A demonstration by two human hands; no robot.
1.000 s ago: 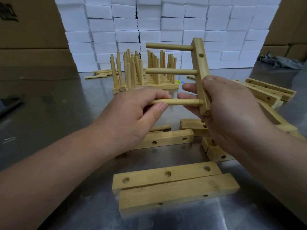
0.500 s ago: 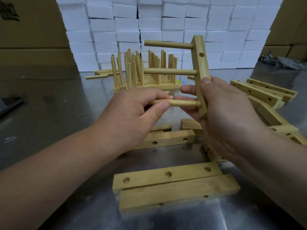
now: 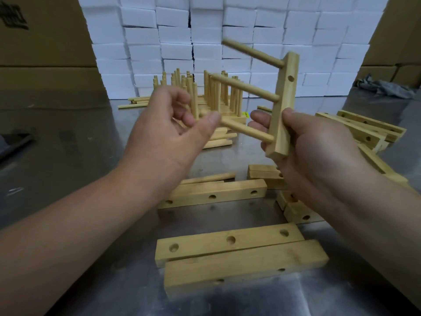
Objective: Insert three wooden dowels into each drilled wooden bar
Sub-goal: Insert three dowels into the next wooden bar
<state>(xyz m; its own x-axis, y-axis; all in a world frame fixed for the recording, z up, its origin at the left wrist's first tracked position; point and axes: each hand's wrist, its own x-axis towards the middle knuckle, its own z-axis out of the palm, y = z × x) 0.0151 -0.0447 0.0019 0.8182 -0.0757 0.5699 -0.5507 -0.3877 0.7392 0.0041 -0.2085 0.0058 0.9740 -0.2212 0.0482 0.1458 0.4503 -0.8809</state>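
Above the table [image 3: 68,156], right hand [image 3: 319,151] grips three-dowel bar [image 3: 283,106].

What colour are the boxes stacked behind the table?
White boxes, plain and unmarked; clearest in the head view.

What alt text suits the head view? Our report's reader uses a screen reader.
The right hand holds a drilled wooden bar upright with three dowels fitted; the open left hand touches the lowest dowel. More drilled bars lie on the metal table.
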